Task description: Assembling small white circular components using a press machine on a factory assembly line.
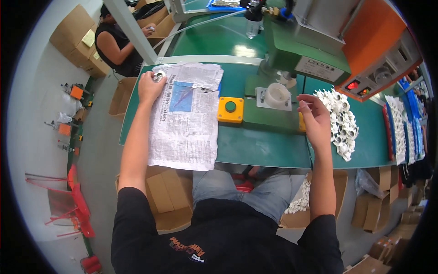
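My left hand [150, 89] is closed on a small round white part with a metallic middle [159, 76], at the far left corner of a sheet of newspaper [185, 137]. My right hand [316, 119] hovers at the right side of a green press [292, 50], fingers curved and apart, with nothing visible in them. Beside its fingertips, a whitish translucent round cup-like holder [277, 95] sits on the metal plate [262, 99] of the press base. Right of that hand lies a heap of small white parts [341, 125].
A yellow box with a green push button [230, 107] stands between newspaper and press. An orange control box [381, 50] overhangs the right side. Cardboard boxes [169, 196] sit below the table's front edge. Another person [116, 48] works at the far left.
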The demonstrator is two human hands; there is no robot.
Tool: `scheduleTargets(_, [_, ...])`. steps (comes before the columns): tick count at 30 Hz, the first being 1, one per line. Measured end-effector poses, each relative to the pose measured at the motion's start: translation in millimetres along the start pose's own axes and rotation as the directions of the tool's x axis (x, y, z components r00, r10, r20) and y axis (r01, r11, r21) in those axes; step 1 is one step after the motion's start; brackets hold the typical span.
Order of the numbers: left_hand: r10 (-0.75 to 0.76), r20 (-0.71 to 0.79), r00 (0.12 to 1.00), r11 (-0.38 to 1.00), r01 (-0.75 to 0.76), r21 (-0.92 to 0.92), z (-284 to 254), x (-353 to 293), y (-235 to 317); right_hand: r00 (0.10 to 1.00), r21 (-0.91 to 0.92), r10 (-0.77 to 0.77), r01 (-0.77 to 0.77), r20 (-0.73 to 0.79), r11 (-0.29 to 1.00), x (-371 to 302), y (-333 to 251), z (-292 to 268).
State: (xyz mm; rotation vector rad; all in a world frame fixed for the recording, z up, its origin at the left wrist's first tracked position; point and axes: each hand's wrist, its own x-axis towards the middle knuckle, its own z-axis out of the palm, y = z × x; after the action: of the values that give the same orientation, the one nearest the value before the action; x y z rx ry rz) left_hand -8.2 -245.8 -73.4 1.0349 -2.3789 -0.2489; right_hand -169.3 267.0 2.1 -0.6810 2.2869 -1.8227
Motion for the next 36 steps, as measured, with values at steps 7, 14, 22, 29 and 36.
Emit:
scheduleTargets(7, [0.087,-0.201,0.976,0.986,-0.055,0.160,-14,-6,-16,0.902,-0.516,-0.431,0.366,-0.007,0.774,-13,6,-4])
scheduleTargets(14, [0.766,-0.016,0.642,0.587,-0.710,-0.390,-79,-113,154,0.834,-0.766,-0.545,0.404,0.085,0.500,-40,33,-26])
scheduleTargets(22, [0.823,0.007,0.569,0.539,-0.777,-0.326,-69,-154,172,0.859,-0.757,-0.492,0.413,0.139,0.507,-40,34,-25])
scheduleTargets(29, [0.836,0.040,0.548,0.535,-0.795,-0.287,-67,-153,177,0.901,-0.767,-0.413,0.359,0.135,0.531,-38,23,-27])
scheduleTargets(36, [0.838,0.046,0.543,0.527,-0.786,-0.323,-77,-138,188,0.869,-0.708,-0.492,0.384,0.059,0.593,-16,35,-43])
